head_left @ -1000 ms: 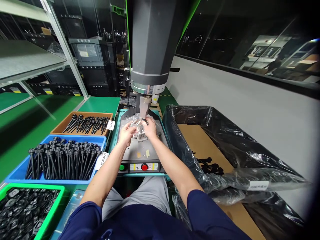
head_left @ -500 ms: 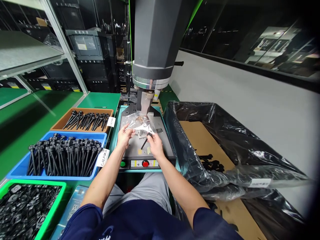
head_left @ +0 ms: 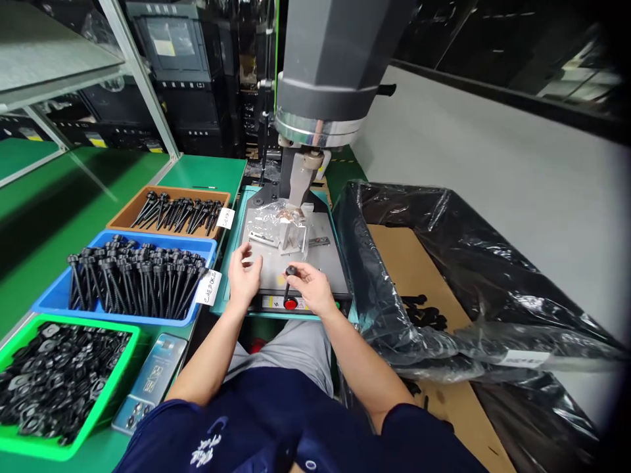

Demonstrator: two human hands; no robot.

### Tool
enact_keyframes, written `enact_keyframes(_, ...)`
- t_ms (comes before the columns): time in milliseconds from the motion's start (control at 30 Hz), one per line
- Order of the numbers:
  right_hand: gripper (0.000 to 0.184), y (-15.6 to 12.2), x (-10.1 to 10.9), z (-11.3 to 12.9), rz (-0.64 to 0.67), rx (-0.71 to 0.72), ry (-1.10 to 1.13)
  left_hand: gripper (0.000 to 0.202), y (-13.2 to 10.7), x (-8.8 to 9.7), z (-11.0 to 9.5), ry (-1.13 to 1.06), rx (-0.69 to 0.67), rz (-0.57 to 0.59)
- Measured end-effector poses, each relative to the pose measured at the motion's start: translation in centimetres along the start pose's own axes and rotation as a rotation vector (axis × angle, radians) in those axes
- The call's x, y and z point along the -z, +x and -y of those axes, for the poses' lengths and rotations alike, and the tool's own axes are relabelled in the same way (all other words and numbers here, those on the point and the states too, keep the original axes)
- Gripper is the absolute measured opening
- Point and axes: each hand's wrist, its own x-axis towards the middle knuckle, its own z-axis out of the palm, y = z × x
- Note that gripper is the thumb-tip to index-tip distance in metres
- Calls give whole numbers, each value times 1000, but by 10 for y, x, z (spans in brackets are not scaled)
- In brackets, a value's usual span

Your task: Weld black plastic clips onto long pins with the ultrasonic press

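Note:
My right hand (head_left: 311, 286) pinches a black bolt-like part (head_left: 287, 289) with a round knob head and a thin shaft hanging down, over the front edge of the press base. To its left, my left hand (head_left: 245, 276) is bare, with thumb and fingers curved and apart. Ahead of both hands, a clear plastic film (head_left: 266, 220) lies over the metal fixture (head_left: 284, 236) on the grey base plate (head_left: 269, 272). Directly above the fixture stands the tapered metal horn (head_left: 300, 180) of the press (head_left: 328, 79).
At left are a brown tray (head_left: 116, 222) and a blue tray (head_left: 54, 303) of similar black parts, a green bin (head_left: 73, 447) of small black pieces and a phone (head_left: 152, 381). A black-lined box (head_left: 404, 190) holding black parts stands at right. A red button (head_left: 290, 304) sits in front.
Both hands have come away from the plastic film toward my body. The left has let go of it; the right still has the black part. The view has shifted too.

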Motion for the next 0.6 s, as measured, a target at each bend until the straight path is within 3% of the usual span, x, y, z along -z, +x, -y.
enact_keyframes(133, 42, 5, -11, 1, -41, 102, -1, 32, -29, 12, -14, -31, 22, 367)
enact_keyframes(200, 42, 7, -19, 3, -47, 118, 25, 28, -36, 14, -16, -20, 8, 465)
enact_keyframes(333, 45, 12, -32, 7, -52, 85, 70, 13, -40, 17, -12, 19, 35, 442)
enact_keyframes(433, 49, 13, -34, 8, 6, 44, 92, 18, -42, 18, -11, -135, 151, 456)
enact_keyframes(600, 39, 8, -34, 4, 148, -86, 32, 26, -44, 20, -14, -303, 281, 473)
